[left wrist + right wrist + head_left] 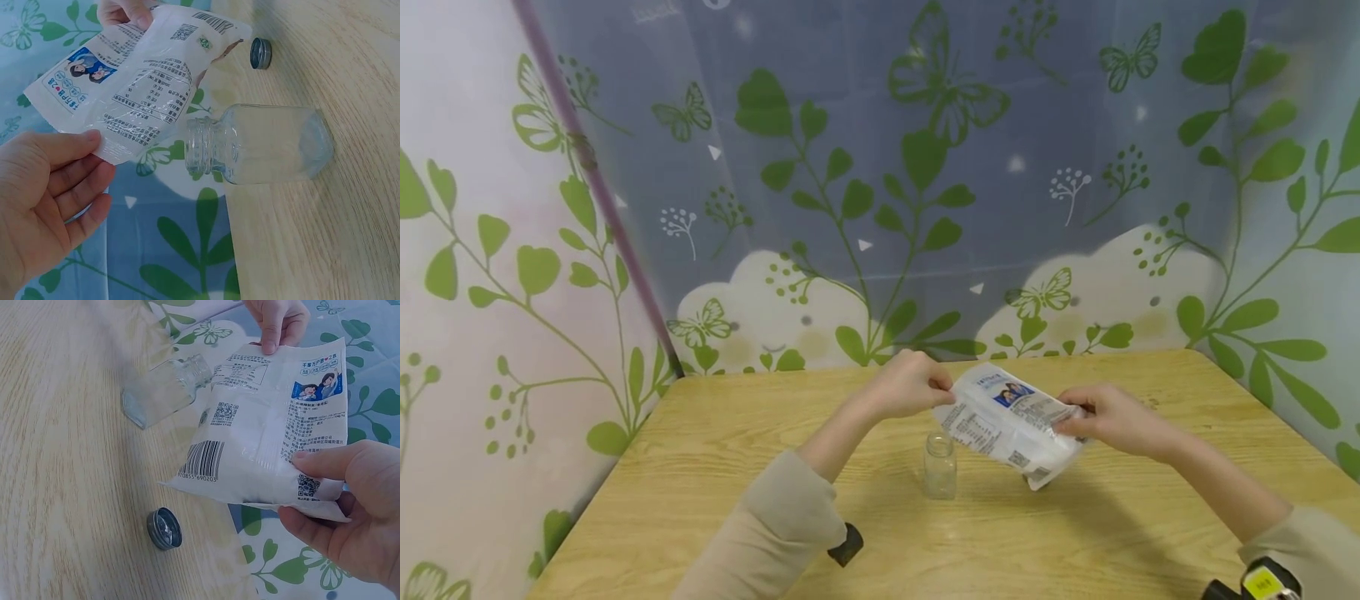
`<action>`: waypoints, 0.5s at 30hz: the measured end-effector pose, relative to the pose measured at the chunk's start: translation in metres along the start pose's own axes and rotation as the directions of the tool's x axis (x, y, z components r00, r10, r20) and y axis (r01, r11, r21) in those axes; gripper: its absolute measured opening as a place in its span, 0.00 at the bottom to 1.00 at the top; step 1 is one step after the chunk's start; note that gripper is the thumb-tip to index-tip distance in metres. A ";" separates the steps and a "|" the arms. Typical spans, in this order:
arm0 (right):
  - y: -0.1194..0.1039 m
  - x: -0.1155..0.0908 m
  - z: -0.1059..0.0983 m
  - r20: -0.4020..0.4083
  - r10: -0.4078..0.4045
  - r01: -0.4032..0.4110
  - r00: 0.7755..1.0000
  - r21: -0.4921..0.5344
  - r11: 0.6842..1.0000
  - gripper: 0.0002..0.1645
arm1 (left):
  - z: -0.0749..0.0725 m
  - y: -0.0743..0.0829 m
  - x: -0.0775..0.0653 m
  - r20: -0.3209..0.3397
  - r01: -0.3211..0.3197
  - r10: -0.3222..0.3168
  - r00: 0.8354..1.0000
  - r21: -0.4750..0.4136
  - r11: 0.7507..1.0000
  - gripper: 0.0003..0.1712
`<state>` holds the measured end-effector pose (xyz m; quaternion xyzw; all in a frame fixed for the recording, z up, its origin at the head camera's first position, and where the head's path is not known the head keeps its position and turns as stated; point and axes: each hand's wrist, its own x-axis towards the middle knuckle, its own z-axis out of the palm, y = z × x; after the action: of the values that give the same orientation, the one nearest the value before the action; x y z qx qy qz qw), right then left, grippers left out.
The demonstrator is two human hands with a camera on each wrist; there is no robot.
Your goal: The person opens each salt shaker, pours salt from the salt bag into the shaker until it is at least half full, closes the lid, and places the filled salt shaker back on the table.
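Observation:
Both hands hold a white printed plastic bag [1011,421] tilted above the table. The left hand [913,385] pinches one corner of its upper end between thumb and fingers. At the opposite end, the right hand [1108,421] grips the bag with thumb on top and fingers beneath. Below the left corner stands a clear glass jar [940,467], upright and without a lid; the bag's corner is near its mouth but apart from it. A metal screw lid [165,528] lies on the table under the bag, in both wrist views. The bag's contents are hidden.
The wooden table [700,467] reaches back to a patterned curtain [850,208] with leaves and butterflies. A purple pole [602,192] slants down to the table's far left corner. Further curtain panels hang at both sides.

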<state>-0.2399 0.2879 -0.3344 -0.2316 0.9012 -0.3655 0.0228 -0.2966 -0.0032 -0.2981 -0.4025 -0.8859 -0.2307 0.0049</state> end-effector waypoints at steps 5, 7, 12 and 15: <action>-0.005 0.003 0.000 0.011 0.007 -0.007 1.000 0.003 1.000 0.14 | 0.000 -0.005 -0.003 -0.007 0.005 -0.005 1.000 -0.023 1.000 0.05; -0.007 0.005 0.000 0.011 0.002 -0.002 1.000 0.000 1.000 0.13 | 0.000 -0.007 -0.003 -0.006 0.014 -0.014 1.000 -0.034 0.999 0.05; -0.010 0.007 -0.002 0.012 -0.006 0.006 1.000 -0.009 1.000 0.11 | 0.001 -0.009 -0.006 -0.008 0.049 -0.050 0.999 -0.078 0.996 0.05; -0.011 0.008 -0.002 0.011 0.000 0.000 1.000 -0.022 1.000 0.11 | 0.002 -0.011 -0.007 -0.008 0.073 -0.074 0.997 -0.099 0.992 0.05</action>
<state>-0.2431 0.2787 -0.3239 -0.2337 0.9051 -0.3543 0.0250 -0.2993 -0.0140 -0.3057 -0.3681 -0.8876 -0.2764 -0.0182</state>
